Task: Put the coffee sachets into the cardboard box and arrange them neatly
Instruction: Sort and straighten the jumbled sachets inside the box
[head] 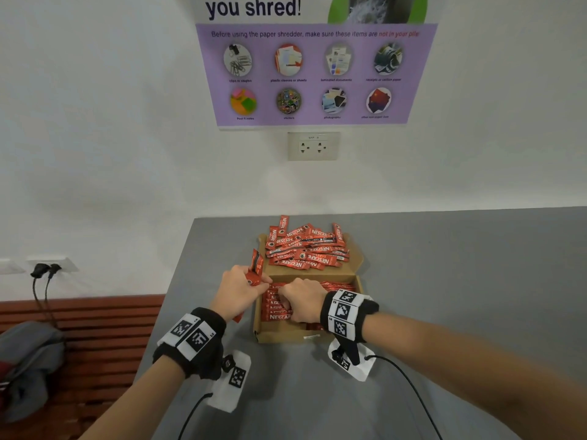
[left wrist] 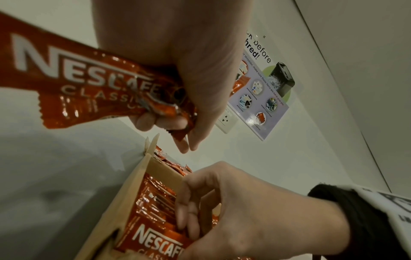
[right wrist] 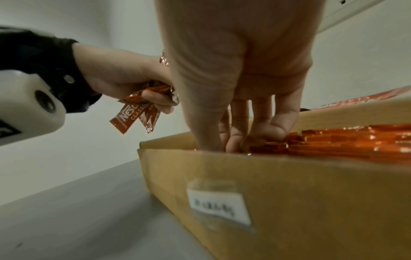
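An open cardboard box (head: 279, 335) sits on the grey table. Red Nescafe sachets (head: 273, 308) lie in neat rows inside it. A loose pile of sachets (head: 305, 249) covers the box's folded-back lid behind. My left hand (head: 238, 290) hovers at the box's left edge and grips a small bundle of sachets (left wrist: 89, 84) that sticks up past the fist. My right hand (head: 301, 301) is inside the box (right wrist: 289, 193). Its thumb and fingers (right wrist: 235, 139) curl down among the rowed sachets (right wrist: 344, 140) with their tips together on them; the tips are hidden.
The table (head: 444, 281) meets a white wall with a socket (head: 313, 146) and a poster above. Its left edge drops to a wooden bench (head: 95, 328) holding a grey bag (head: 28, 360). Wrist-camera cables trail over the near tabletop.
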### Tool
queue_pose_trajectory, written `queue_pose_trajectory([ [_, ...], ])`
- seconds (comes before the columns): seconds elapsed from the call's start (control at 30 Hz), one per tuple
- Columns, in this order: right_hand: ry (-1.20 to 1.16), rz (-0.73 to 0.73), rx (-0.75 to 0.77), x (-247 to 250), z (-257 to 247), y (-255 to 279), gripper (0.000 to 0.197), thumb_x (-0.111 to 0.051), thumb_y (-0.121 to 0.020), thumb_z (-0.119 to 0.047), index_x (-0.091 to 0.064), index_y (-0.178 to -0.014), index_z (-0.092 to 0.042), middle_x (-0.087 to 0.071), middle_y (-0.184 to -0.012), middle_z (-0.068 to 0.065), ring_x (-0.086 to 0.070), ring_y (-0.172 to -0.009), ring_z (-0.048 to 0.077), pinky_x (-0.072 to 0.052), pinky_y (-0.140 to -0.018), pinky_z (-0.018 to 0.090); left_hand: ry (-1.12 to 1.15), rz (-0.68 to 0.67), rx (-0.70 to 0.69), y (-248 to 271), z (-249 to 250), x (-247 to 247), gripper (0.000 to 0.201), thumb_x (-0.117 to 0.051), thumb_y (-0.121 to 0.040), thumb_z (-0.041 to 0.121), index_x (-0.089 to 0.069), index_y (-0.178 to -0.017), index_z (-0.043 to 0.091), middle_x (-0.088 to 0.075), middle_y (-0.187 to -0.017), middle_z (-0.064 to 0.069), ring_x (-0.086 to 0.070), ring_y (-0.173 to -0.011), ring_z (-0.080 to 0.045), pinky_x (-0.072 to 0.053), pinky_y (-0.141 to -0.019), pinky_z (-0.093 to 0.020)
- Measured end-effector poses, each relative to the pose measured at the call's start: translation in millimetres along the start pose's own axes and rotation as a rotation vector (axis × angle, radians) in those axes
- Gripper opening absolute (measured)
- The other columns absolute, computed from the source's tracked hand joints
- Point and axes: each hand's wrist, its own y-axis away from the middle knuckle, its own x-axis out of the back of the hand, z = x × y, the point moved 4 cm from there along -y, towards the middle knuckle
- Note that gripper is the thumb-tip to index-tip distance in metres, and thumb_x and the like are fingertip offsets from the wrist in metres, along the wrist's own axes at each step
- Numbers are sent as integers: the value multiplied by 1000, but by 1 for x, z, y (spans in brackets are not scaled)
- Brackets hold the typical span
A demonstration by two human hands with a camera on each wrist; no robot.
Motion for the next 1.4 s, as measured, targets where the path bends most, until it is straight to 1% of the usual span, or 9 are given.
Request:
queue_pose_trajectory([
  [0.43,-123,88,-3,10,11,4,11,-63,-80,-14,-62,-90,-12,-66,-94,5,-61,-87,23,-46,-68,30,-7,-54,22,-3,2,-8,11,-65,-85,15,-70,-92,9,-64,-86,3,-58,-73,-3,-42,-63,-7],
  [0.53,-372,260,-54,26,15,8,19,-47,-95,-13,-61,-104,-6,-67,-92,10,-62,-80,19,-53,-74,33,-34,-88,18,-3,0,-8,10,-64,-87,17,-69,-90,9,-66,-75,5,-58,-60,2,-43,-58,-7],
  [0.63,-659,444,-19,45,9,21,29,-36,-100,-26,-51,-121,-12,-59,-72,-1,-54,-58,9,-48,-60,25,-84,-157,-2,-3,3,-12,8,-64,-87,18,-68,-89,11,-64,-67,9,-60,-63,2,-44,-58,-7],
  [0.8,-777,435,116,54,-1,32,20,-51,-95,-19,-65,-101,-7,-62,-69,-3,-56,-50,2,-47,-52,15,-161,-205,-99,1,13,-16,22,-68,-83,17,-57,-67,26,-61,-64,14,-62,-66,0,-46,-61,-7],
  [0.9,-953,386,140,50,2,34,26,-54,-93,-22,-60,-117,-13,-68,-76,13,-60,-51,15,-51,-49,23,-240,-156,-136,0,11,-13,14,-69,-83,22,-60,-72,21,-66,-69,7,-66,-72,-10,-54,-68,-22],
  [1.0,-886,374,168,46,-1,37,31,-62,-88,-14,-61,-119,-12,-65,-64,1,-58,-48,4,-51,-54,18,-257,-183,-220,3,21,-14,13,-70,-82,26,-61,-73,24,-65,-69,10,-64,-68,-5,-53,-65,-23],
  [1.1,-850,472,168,51,10,42,19,-66,-83,-5,-71,-101,-7,-70,-72,3,-62,-55,4,-53,-63,15,-74,-204,-212,7,29,-3,13,-74,-79,23,-67,-79,34,-64,-61,26,-61,-65,9,-44,-59,-7],
  [1.27,-790,570,182,45,32,51,19,-73,-76,-5,-76,-91,-15,-73,-83,2,-67,-73,13,-56,-73,34,131,-184,-42,8,22,11,17,-62,-89,18,-68,-104,16,-59,-46,16,-52,-40,1,-40,-45,-9],
  [1.4,-720,622,234,44,30,56,23,-68,-77,4,-75,-92,-12,-73,-89,1,-65,-82,4,-53,-79,21,190,-260,-44,13,29,2,18,-64,-87,15,-67,-104,11,-64,-53,12,-58,-47,3,-40,-47,-5],
])
